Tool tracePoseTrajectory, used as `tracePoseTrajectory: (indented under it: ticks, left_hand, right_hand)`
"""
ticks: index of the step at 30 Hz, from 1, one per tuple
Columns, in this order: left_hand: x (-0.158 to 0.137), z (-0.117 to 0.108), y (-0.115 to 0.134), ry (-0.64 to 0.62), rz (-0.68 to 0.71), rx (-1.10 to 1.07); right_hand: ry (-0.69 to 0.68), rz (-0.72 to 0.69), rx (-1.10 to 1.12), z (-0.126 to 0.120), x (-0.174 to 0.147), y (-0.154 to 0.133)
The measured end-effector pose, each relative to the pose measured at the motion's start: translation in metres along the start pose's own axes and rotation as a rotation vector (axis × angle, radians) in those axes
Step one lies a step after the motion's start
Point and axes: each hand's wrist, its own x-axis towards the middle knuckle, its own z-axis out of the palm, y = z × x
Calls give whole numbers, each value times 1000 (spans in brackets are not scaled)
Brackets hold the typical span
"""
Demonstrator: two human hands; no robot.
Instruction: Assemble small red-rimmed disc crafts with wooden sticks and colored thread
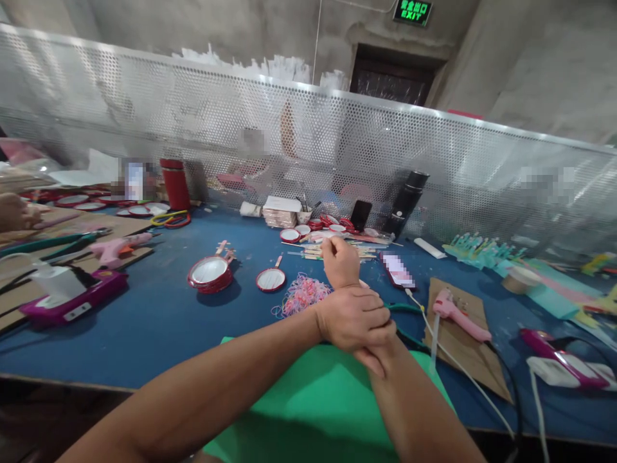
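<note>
Bare forearms (216,376) come nearest, slanting inward over a smooth green sheet (313,386) at the front of a blue tabletop (159,328). Fingers of the left hand (354,318), pressed together, wrap the right forearm (414,392) near the wrist; just beyond them the right hand (341,262) is curled into a fist, and whether its folded fingers pinch anything I cannot tell. Well past the fingers, a perforated metal panel (231,128) bounds the table's far side, with a rough grey wall (144,19) and a lit exit sign (412,11) behind it. Left of the fingers, blue surface stretches between the table's near edge and a round red-rimmed disc (270,280), leaving room to move sideways; on their right, a pink glue gun (460,315) on cardboard (465,350) takes up space. Just left of the fist's fingers lies a tangle of pink cords (303,296), its strands looping every way, the heap slightly longer from left to right. Thin sticks (313,252) lie beyond the fist, mostly crosswise.
</note>
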Motion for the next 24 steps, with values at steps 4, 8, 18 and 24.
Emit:
tracePoseTrajectory:
  ticks: [4, 8, 18, 24]
  left_hand:
    - [-4, -8, -9, -52, -26, 25]
    - [-9, -21, -20, -112, -50, 38]
    - [-15, -38, -28, -115, -274, 161]
    - [6, -34, 1, -118, 42, 87]
  right_hand:
    - [-2, 68, 137, 9, 1, 1]
    - [-139, 140, 296, 15, 5, 5]
    - [-326, 205, 511, 0, 9, 21]
    - [-311, 107, 411, -15, 9, 15]
